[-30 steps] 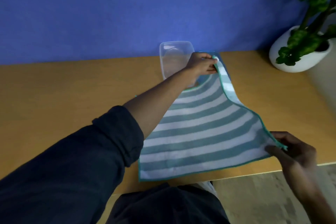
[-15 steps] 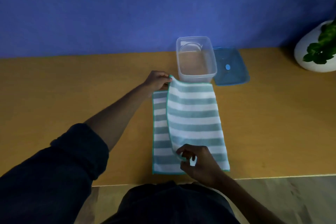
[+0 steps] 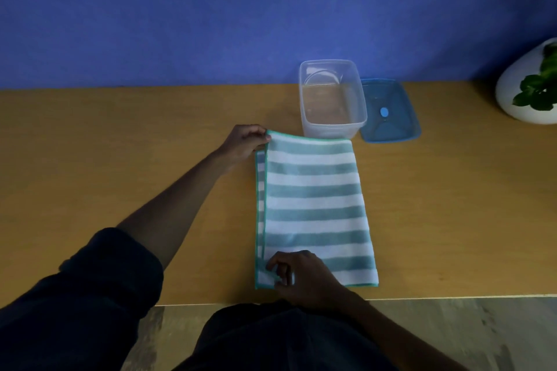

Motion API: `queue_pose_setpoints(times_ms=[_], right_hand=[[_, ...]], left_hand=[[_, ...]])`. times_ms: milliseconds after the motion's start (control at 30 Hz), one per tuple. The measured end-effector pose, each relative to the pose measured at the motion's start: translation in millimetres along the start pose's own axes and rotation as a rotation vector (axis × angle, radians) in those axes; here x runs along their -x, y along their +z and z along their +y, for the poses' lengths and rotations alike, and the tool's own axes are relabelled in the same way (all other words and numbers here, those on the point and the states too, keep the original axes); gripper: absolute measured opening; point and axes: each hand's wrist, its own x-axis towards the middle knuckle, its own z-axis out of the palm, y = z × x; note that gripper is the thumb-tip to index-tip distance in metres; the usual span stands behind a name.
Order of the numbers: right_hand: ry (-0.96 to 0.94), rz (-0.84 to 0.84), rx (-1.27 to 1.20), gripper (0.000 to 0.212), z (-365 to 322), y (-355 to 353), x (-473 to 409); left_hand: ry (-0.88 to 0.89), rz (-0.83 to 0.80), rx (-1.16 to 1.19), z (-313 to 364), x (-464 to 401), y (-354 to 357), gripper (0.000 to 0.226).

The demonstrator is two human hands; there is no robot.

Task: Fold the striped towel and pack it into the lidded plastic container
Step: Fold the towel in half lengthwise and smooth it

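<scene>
The striped towel [image 3: 316, 208], teal and white with a green hem, lies folded in half lengthwise on the wooden table [image 3: 120, 141]. A thin strip of the lower layer shows along its left side. My left hand [image 3: 245, 141] pinches the top layer's far left corner. My right hand [image 3: 297, 272] pinches the near left corner by the table's front edge. The clear plastic container [image 3: 331, 99] stands open and empty just beyond the towel's far edge. Its blue lid [image 3: 388, 111] lies flat to the right of it.
A white pot with a green plant [image 3: 530, 84] stands at the far right of the table. A blue wall [image 3: 241, 9] rises behind the table. The table's front edge runs just below my right hand, with floor beyond it.
Both hands carried the towel's right edge over to the left, folding it in half. The top layer now lies flatter and nearly lines up with the left edge.
</scene>
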Motion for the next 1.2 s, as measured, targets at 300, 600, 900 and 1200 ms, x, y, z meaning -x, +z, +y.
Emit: queue_pose_setpoints(times_ms=[300,600,900,1200], right_hand=[[-0.007,-0.019,0.148,0.028,-1.1,30.0,-25.0],[-0.025,-0.02,0.082,0.039,6.7,31.4,-21.6],[0.069,-0.002,-0.127,0.02,26.4,13.4,-1.1],[0.308,0.481,0.105,0.04,90.1,-34.8,63.0]], left_hand=[[-0.06,0.263,-0.674,-52.6,-8.0,1.4,0.02],[-0.072,0.224,-0.944,-57.1,0.8,11.6,0.037],[-0.077,0.141,-0.997,-77.2,103.9,41.3,0.056],[-0.254,0.249,-1.06,-101.7,220.0,73.5,0.05]])
